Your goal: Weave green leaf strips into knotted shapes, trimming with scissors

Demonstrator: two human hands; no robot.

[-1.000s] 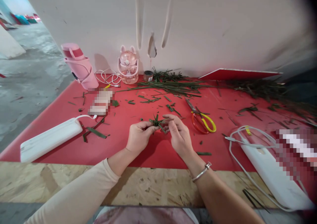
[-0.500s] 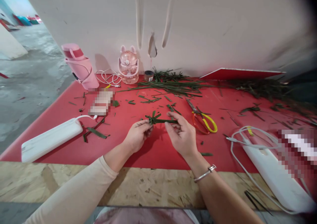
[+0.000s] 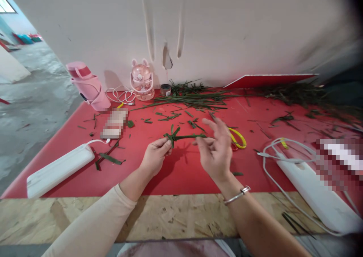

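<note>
Forearms converge over the near edge of the counter point(image 3: 181, 183), palms turned inward. A loose left pinch could let the knotted-looking cluster unravel, and a hard tug on its tail could split the narrow leaf. The left hand point(image 3: 154, 156) has its grip closed, thumb and fingers on that cluster of the green leaf piece point(image 3: 173, 136), which spans the gap between the hands. The right hand point(image 3: 217, 151) has splayed fingers, index raised, thumb beside the tail's end; whether its grip pinches there, I cannot tell. Beyond it, the scissors point(image 3: 243, 136) might get knocked if that hand swings outward.
</note>
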